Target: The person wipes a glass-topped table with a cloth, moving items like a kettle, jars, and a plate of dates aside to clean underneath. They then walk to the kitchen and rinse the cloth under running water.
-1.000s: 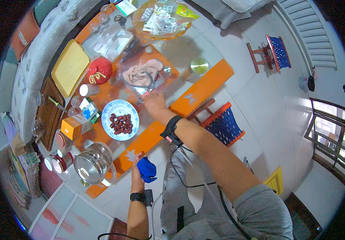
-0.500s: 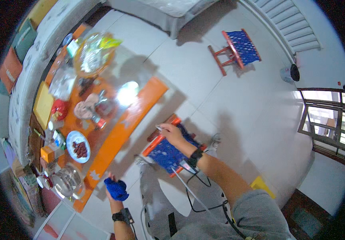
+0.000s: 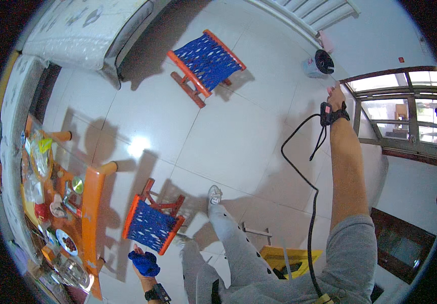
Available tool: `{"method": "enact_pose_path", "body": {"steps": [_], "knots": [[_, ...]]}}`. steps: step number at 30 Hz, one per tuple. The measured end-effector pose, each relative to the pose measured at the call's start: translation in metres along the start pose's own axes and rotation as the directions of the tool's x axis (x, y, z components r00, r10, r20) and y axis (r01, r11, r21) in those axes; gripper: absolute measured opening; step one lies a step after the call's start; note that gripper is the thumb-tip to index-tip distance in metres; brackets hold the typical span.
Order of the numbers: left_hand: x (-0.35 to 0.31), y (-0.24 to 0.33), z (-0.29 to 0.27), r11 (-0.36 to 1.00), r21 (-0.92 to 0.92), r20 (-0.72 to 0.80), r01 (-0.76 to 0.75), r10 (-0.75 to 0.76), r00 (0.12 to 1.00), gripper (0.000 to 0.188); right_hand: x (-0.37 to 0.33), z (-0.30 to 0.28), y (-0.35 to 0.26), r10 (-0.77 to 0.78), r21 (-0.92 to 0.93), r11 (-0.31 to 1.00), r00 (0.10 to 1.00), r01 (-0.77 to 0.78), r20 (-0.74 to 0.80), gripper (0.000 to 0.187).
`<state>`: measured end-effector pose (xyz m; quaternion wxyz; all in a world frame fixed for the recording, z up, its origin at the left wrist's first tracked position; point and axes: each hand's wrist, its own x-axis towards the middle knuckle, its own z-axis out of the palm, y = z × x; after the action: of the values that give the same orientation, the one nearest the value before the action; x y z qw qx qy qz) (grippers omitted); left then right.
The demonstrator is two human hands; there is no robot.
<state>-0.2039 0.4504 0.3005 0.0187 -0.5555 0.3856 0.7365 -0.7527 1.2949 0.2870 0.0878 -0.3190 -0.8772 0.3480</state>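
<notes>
Gaze and body are turned away from the tabletop (image 3: 91,213); it is now pushed to the left rim of the view. The right hand (image 3: 336,99), seen over the near stool (image 3: 151,228) half a second earlier, is now stretched far out to the right, near the pale bin (image 3: 310,68) with its dark mouth. By judgement, work is being shifted from the tabletop to that side of the room.

Left hand (image 3: 146,278): the blue cloth bundle (image 3: 145,262) is still kept in its grip, fingers clamped around it, low in the view beside the near stool.

Right grip: fingers look bent, but whether they are apart or together cannot be told; whether anything small is held cannot be told either. Depth between hand and bin is unclear.

Hard to make out: the left palm is covered by the bundle; tabletop things are squeezed and small; the bin's inside is not shown.
</notes>
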Motion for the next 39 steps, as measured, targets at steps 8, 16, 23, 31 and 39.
{"method": "enact_pose_path", "body": {"steps": [8,16,23,31,39], "knots": [[-0.013,0.005,0.062,0.998,-0.001,0.116,0.063,-0.062,0.991,0.06,-0.123,0.16,0.068,-0.02,-0.588,0.713,0.849,0.382,0.527,0.024],[-0.021,0.001,0.095,0.948,-0.318,0.03,0.022,-0.014,0.999,0.043,-0.304,0.2,-0.14,-0.256,0.221,0.941,0.114,0.258,0.96,0.026],[0.001,0.05,0.175,0.781,-0.624,-0.013,0.04,-0.062,0.998,0.01,-0.197,0.185,-0.075,-0.247,0.125,0.735,0.091,0.667,0.965,0.028],[0.0,0.124,0.216,0.61,-0.792,0.1,0.001,0.128,0.987,0.032,-0.079,0.179,0.05,0.049,-0.03,0.986,0.115,-0.163,0.992,0.035],[0.057,0.146,0.195,0.383,-0.919,-0.075,-0.092,0.06,0.995,0.029,-0.232,0.346,-0.239,-0.347,0.455,0.48,-0.314,0.75,0.884,0.029]]}}
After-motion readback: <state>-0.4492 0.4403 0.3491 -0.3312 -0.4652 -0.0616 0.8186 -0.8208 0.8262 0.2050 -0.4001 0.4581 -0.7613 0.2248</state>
